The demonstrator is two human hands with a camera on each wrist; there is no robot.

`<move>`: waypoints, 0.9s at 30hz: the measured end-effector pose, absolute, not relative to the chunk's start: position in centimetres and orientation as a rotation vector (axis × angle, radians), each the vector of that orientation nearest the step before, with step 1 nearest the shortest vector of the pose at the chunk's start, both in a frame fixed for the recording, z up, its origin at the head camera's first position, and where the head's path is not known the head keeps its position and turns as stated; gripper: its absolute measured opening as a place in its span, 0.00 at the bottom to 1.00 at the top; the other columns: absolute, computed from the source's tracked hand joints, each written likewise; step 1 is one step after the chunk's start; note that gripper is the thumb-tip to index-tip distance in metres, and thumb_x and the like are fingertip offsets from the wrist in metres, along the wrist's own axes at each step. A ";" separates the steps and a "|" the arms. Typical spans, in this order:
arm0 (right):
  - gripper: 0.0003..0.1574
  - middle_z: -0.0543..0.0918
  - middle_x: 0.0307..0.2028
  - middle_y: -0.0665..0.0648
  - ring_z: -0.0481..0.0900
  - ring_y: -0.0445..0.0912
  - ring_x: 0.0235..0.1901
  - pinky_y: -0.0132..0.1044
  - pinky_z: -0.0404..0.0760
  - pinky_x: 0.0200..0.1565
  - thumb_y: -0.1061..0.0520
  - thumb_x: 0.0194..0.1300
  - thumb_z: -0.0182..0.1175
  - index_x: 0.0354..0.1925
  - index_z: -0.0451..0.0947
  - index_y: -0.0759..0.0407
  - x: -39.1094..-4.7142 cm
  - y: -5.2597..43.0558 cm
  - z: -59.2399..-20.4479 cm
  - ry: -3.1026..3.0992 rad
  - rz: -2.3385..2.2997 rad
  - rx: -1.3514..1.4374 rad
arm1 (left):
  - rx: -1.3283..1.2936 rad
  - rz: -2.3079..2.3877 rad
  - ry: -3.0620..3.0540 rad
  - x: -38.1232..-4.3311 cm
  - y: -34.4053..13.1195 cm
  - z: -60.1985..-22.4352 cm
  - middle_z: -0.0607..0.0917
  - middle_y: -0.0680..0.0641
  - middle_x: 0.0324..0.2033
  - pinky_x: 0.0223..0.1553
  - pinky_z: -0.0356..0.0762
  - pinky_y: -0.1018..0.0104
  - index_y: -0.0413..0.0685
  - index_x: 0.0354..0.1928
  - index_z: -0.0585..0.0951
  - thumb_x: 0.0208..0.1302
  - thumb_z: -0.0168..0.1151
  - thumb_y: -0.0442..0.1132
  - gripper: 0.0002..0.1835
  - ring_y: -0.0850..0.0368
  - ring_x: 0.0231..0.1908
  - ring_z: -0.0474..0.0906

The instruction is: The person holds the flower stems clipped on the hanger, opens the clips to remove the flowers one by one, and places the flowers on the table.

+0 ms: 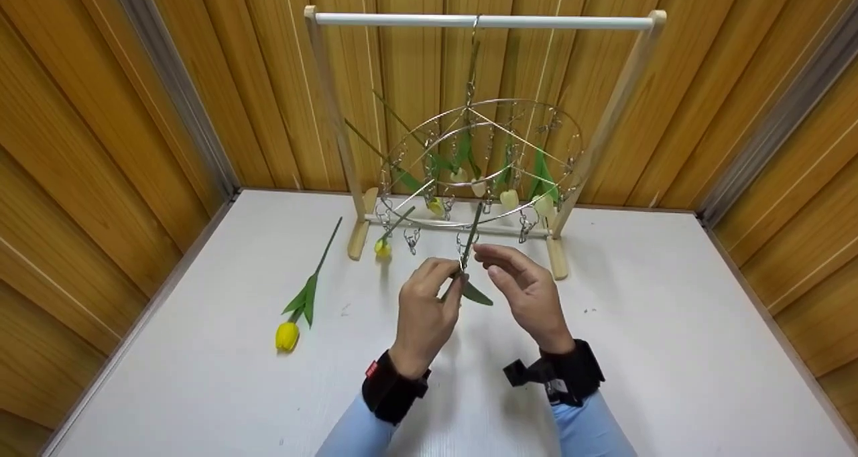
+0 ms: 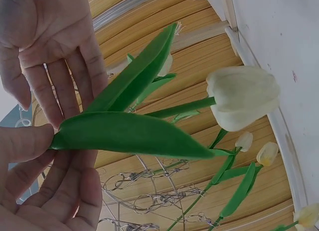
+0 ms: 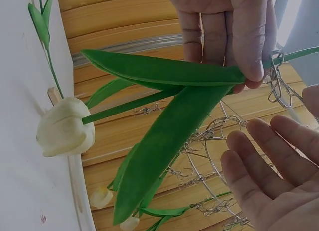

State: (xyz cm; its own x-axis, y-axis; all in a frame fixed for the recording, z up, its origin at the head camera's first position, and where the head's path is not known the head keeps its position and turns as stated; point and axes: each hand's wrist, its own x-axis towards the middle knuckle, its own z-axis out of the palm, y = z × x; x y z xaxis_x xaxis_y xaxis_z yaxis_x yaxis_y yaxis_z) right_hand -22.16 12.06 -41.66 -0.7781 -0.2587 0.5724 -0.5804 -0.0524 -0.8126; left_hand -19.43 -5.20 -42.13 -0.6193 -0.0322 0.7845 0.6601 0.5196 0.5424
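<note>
A white artificial tulip [image 2: 244, 99] hangs bloom-down from my left hand [image 1: 425, 303], whose thumb and fingers pinch its stem at the base of the green leaves [image 3: 164, 74]. In the right wrist view, a wire clip [image 3: 279, 84] of the round hanger sits at the stem just above that pinch. My right hand [image 1: 533, 296] is beside the stem, fingers extended and slightly bent, holding nothing. In the head view, the bloom is hidden behind my left hand.
The round metal clip hanger [image 1: 432, 122] hangs from a rack's white bar [image 1: 402, 19]. Several white and yellow tulips hang on it, including a yellow tulip [image 1: 383, 248] at front left. A loose yellow tulip [image 1: 287, 337] lies on the white table [image 1: 201, 390], left of my hands.
</note>
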 end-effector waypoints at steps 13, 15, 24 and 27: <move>0.21 0.81 0.58 0.72 0.82 0.47 0.58 0.38 0.79 0.61 0.70 0.75 0.54 0.62 0.73 0.80 -22.7 11.1 -41.6 -1.903 2.024 0.878 | -0.534 -1.175 -1.967 -19.7 -5.2 -42.1 0.86 0.47 0.34 0.39 0.84 0.64 0.40 0.39 0.86 0.67 0.67 0.27 0.03 0.57 0.37 0.85; 0.21 0.81 0.59 0.70 0.82 0.47 0.58 0.40 0.78 0.62 0.70 0.75 0.54 0.62 0.73 0.79 -22.8 11.2 -41.7 -1.903 2.048 0.881 | -0.546 -1.191 -1.953 -19.8 -5.2 -42.1 0.86 0.48 0.33 0.38 0.84 0.64 0.40 0.39 0.86 0.67 0.67 0.27 0.03 0.57 0.36 0.85; 0.24 0.78 0.61 0.71 0.82 0.47 0.58 0.42 0.78 0.62 0.69 0.75 0.53 0.65 0.69 0.79 -23.6 11.4 -41.1 -1.956 2.189 0.863 | -0.571 -1.267 -1.943 -19.8 -5.4 -42.1 0.87 0.48 0.33 0.38 0.84 0.64 0.40 0.40 0.87 0.66 0.67 0.27 0.04 0.58 0.36 0.85; 0.24 0.79 0.60 0.68 0.81 0.46 0.57 0.40 0.79 0.61 0.69 0.74 0.53 0.65 0.69 0.80 -23.8 11.4 -40.7 -1.992 2.215 0.854 | -0.570 -1.288 -1.963 -19.8 -5.4 -42.0 0.88 0.49 0.33 0.38 0.84 0.63 0.41 0.40 0.87 0.66 0.67 0.28 0.04 0.58 0.36 0.86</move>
